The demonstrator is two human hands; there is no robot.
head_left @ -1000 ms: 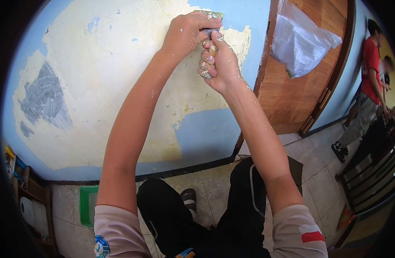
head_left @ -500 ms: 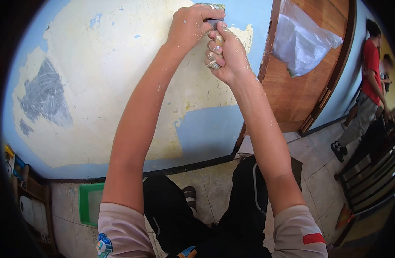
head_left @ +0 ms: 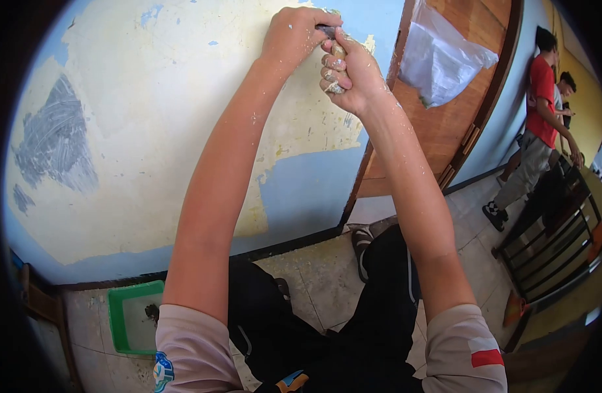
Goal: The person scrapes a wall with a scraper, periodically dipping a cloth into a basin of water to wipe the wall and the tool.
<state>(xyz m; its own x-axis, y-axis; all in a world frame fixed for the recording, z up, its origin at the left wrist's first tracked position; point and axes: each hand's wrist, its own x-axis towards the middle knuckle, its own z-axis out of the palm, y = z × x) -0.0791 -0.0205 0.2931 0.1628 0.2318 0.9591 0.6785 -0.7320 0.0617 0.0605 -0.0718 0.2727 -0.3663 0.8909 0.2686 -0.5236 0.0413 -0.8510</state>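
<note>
Grey scraper (head_left: 327, 30) lies at 12 o'clock by the wall (head_left: 150, 137), long axis roughly 6-to-12; your left hand (head_left: 293, 34) clasps its upper end, your right hand (head_left: 355, 75) grips its lower end.

Remotely I count: hands (head_left: 358, 73), two; scraper (head_left: 326, 30), one; plastic bag (head_left: 442, 59), one; door (head_left: 429, 147), one; green tub (head_left: 120, 321), one; grey patches (head_left: 57, 137), two.

Wall (head_left: 150, 144) stood ahead, left hand (head_left: 291, 36) and right hand (head_left: 357, 75) before it. Door (head_left: 438, 134) lay right of wall, bag (head_left: 442, 62) in front. Basin (head_left: 116, 321) sat on floor (head_left: 320, 275), at left; two people (head_left: 542, 105) stood far right.
</note>
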